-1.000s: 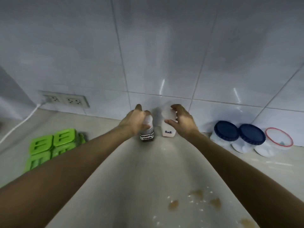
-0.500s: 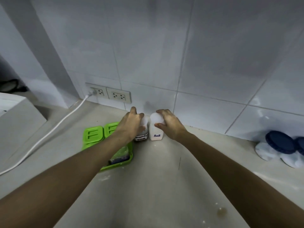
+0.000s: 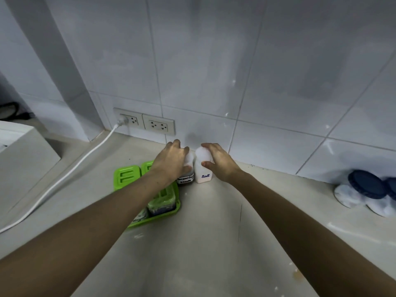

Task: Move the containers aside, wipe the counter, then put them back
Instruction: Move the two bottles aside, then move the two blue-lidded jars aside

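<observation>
Two small white shaker bottles stand side by side on the beige counter [image 3: 192, 243], close to the tiled wall. My left hand [image 3: 171, 161] wraps the top of the dark-filled sauce bottle [image 3: 186, 179], whose label is partly hidden. My right hand [image 3: 218, 161] grips the bottle labelled Salt [image 3: 203, 168] from the right. Both bottles touch the counter next to a green tray of lidded green containers [image 3: 128, 175]; my left forearm crosses over that tray.
Two blue-lidded clear jars [image 3: 362, 189] lie at the right by the wall. A double wall socket [image 3: 145, 123] has a white cable [image 3: 64, 176] running left across the counter. A white appliance [image 3: 21, 151] sits at far left. Brown stains [image 3: 297, 274] mark the counter at lower right.
Both hands have carried the two bottles leftwards along the wall, from near the blue-lidded jars to beside the green tray. The view has swung left with them.
</observation>
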Action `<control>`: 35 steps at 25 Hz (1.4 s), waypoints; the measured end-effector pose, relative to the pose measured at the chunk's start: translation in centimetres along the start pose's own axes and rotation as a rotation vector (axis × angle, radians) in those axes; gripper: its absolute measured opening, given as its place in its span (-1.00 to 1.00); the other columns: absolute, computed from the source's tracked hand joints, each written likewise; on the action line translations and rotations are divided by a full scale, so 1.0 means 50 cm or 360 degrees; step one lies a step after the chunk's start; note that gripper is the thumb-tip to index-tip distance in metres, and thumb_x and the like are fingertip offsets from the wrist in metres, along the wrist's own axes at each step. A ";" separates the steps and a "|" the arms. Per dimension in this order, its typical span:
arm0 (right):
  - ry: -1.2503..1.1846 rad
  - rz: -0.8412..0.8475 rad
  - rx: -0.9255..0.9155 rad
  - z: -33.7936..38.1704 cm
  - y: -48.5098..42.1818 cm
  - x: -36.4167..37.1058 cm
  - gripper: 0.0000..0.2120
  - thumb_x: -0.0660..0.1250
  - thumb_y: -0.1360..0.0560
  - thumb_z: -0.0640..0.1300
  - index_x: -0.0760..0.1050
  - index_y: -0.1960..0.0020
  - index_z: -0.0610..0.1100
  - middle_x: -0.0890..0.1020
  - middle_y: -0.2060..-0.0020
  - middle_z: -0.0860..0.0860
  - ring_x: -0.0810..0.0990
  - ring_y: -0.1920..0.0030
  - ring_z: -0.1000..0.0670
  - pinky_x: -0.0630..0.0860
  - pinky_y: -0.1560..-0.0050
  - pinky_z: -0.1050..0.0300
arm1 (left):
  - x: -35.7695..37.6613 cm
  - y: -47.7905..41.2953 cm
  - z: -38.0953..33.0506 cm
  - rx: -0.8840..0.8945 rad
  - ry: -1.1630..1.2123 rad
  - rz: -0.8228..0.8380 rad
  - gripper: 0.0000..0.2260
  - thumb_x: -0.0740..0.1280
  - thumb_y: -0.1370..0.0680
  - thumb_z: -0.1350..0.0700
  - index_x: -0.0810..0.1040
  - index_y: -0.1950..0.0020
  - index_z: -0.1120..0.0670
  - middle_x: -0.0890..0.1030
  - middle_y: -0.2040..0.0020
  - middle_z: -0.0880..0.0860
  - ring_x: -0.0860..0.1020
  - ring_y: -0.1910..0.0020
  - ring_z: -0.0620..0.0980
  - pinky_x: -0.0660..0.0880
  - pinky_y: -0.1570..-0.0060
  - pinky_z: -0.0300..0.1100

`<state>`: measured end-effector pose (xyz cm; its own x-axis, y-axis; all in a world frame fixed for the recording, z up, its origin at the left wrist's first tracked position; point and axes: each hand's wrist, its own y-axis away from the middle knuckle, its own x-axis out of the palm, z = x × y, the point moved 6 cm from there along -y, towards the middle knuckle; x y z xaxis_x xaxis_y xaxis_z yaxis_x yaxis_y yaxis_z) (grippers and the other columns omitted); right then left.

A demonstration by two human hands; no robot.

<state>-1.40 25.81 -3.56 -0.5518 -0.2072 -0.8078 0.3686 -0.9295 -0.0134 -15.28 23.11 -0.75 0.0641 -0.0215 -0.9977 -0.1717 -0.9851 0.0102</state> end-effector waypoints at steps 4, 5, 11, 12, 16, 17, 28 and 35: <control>0.0207 0.0094 0.0044 -0.038 0.028 -0.023 -0.35 0.31 -0.54 -0.14 0.10 -0.54 -0.06 0.28 -0.47 -0.09 0.37 -0.40 -0.14 0.38 -0.36 -0.09 | -0.032 -0.004 -0.002 0.0042 -0.0121 -0.0247 -0.55 0.19 -0.50 -0.12 0.51 -0.24 0.14 0.54 -0.11 0.21 0.45 -0.13 0.19 0.45 -0.16 0.01; 0.0371 0.0086 0.0095 -0.062 0.046 -0.035 -0.37 0.31 -0.54 -0.11 0.11 -0.52 -0.07 0.30 -0.45 -0.10 0.41 -0.36 -0.16 0.43 -0.30 -0.11 | -0.046 -0.004 -0.010 0.0062 -0.0136 -0.0335 -0.61 0.15 -0.53 -0.07 0.54 -0.18 0.16 0.56 -0.09 0.21 0.46 -0.11 0.18 0.45 -0.15 0.02; 0.0683 -0.0118 0.0447 -0.262 0.244 -0.184 -0.58 0.24 -0.55 -0.12 0.31 -0.38 -0.18 0.47 -0.27 -0.14 0.48 -0.23 -0.17 0.49 -0.13 -0.06 | -0.058 -0.020 -0.216 0.0449 0.0100 -0.0411 -0.66 0.10 -0.55 0.07 0.58 -0.06 0.23 0.58 -0.02 0.22 0.51 -0.06 0.20 0.48 -0.08 0.06; 0.0713 -0.0183 0.0479 -0.296 0.283 -0.219 -0.62 0.23 -0.54 -0.14 0.36 -0.34 -0.20 0.50 -0.23 -0.14 0.49 -0.20 -0.16 0.51 -0.10 -0.06 | -0.044 -0.021 -0.266 0.0512 0.0137 -0.0366 -0.66 0.11 -0.55 0.06 0.57 -0.09 0.23 0.58 -0.04 0.21 0.51 -0.07 0.18 0.48 -0.08 0.04; 0.0866 -0.0417 0.0656 -0.423 0.421 -0.348 -0.70 0.24 -0.51 -0.19 0.46 -0.21 -0.24 0.56 -0.10 -0.17 0.50 -0.09 -0.20 0.45 -0.04 -0.06 | 0.028 -0.026 -0.452 0.0652 0.0261 -0.0177 -0.72 0.22 -0.55 0.07 0.52 -0.18 0.19 0.54 -0.12 0.17 0.48 -0.12 0.14 0.48 -0.08 0.00; 0.0917 -0.0451 0.0729 -0.461 0.452 -0.376 -0.69 0.26 -0.50 -0.17 0.45 -0.22 -0.24 0.54 -0.11 -0.19 0.48 -0.09 -0.21 0.43 -0.06 -0.06 | 0.047 -0.029 -0.500 0.0648 0.0322 -0.0107 -0.70 0.23 -0.55 0.07 0.50 -0.22 0.18 0.52 -0.15 0.18 0.47 -0.15 0.15 0.48 -0.11 0.00; 0.1107 -0.0048 0.0826 -0.727 0.545 -0.517 -0.41 0.32 -0.46 0.08 0.26 -0.37 -0.15 0.39 -0.34 -0.19 0.37 -0.34 -0.23 0.19 -0.42 -0.20 | 0.124 -0.132 -0.930 0.0481 0.0877 0.0433 -0.34 0.43 -0.42 -0.03 0.25 -0.45 0.02 0.28 -0.37 0.18 0.39 -0.33 0.19 0.38 -0.33 -0.04; 0.1260 -0.0155 0.0712 -0.738 0.503 -0.532 -0.29 0.42 -0.33 0.20 0.28 -0.32 -0.15 0.56 -0.15 -0.20 0.54 -0.10 -0.25 0.41 -0.16 -0.10 | 0.145 -0.187 -1.022 0.0325 0.0371 0.0313 -0.34 0.46 -0.36 -0.13 0.29 -0.37 0.01 0.26 -0.35 0.21 0.35 -0.27 0.25 0.49 -0.18 0.06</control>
<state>50.16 19.19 -4.17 0.1699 -0.0053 -0.9855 -0.0681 -0.9977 -0.0064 37.00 23.43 -4.67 0.2287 -0.2685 -0.9357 -0.3942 -0.9044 0.1632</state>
